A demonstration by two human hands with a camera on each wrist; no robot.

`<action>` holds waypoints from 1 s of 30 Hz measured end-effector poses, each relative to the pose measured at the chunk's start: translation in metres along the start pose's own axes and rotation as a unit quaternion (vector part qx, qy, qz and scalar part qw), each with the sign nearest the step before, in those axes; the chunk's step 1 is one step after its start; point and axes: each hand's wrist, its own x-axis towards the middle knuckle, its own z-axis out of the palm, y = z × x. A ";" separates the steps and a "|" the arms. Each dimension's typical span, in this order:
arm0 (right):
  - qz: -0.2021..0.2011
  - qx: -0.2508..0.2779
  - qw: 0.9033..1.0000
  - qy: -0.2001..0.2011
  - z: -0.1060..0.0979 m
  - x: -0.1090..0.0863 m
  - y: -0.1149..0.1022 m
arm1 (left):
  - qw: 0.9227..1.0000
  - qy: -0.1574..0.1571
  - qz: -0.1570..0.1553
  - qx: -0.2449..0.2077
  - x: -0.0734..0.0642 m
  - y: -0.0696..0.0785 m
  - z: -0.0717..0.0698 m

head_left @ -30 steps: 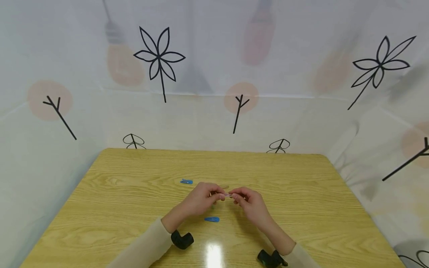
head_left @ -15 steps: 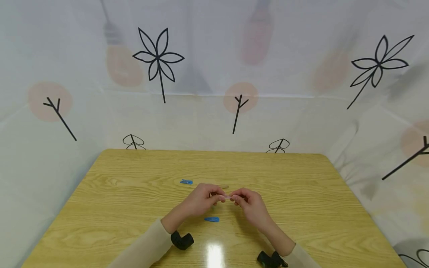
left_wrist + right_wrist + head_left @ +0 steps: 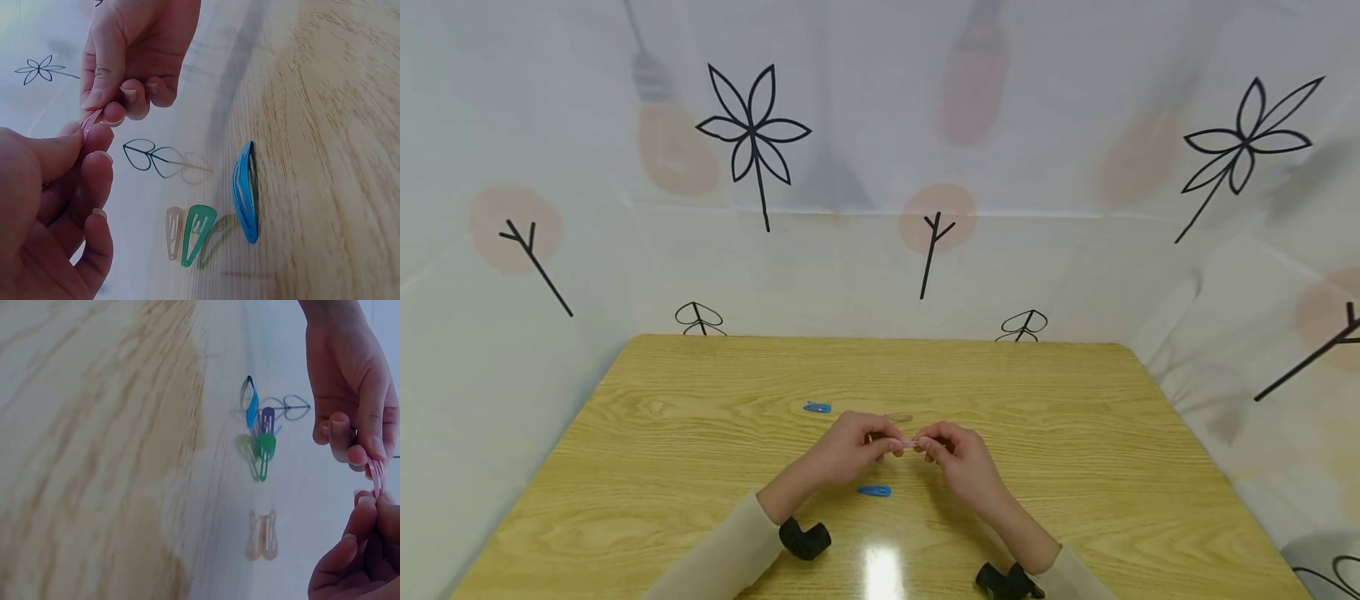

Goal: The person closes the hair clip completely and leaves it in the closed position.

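A pink snap hair clip (image 3: pixel 910 444) spans the small gap between my two hands, above the table. My left hand (image 3: pixel 853 447) pinches one end between thumb and fingers, while the other end is pinched by my right hand (image 3: pixel 961 460). In the right wrist view the slim strips of the pink clip (image 3: pixel 377 477) show, its ends covered by fingertips. Just below my left hand in the head view lies a blue snap clip (image 3: pixel 875 491). A green clip (image 3: pixel 199 231) and a beige clip (image 3: pixel 173 232) lie beyond the hands in the left wrist view.
Farther back on the wooden table (image 3: pixel 1037 392) lies another blue clip (image 3: pixel 817 407). A beige clip (image 3: pixel 898 417) shows partly behind my left hand. The right wrist view also has a purple clip (image 3: pixel 268 419) by the green one. A patterned cloth (image 3: pixel 850 275) surrounds the table.
The pink clip and the fingertips holding it have dropped slightly in the head view. Both hands keep their pinch, and the clips on the table stay where they were.
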 end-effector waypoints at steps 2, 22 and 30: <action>0.002 0.003 1.000 -0.006 0.001 0.000 0.000 | 1.000 0.000 -0.002 0.006 -0.001 -0.002 -0.001; -0.015 -0.068 0.992 -0.104 0.016 -0.001 0.009 | 0.999 -0.015 -0.039 0.015 -0.020 -0.026 -0.010; -0.021 -0.115 0.986 -0.122 0.027 0.004 0.009 | 0.997 -0.056 -0.053 0.028 -0.027 -0.039 -0.014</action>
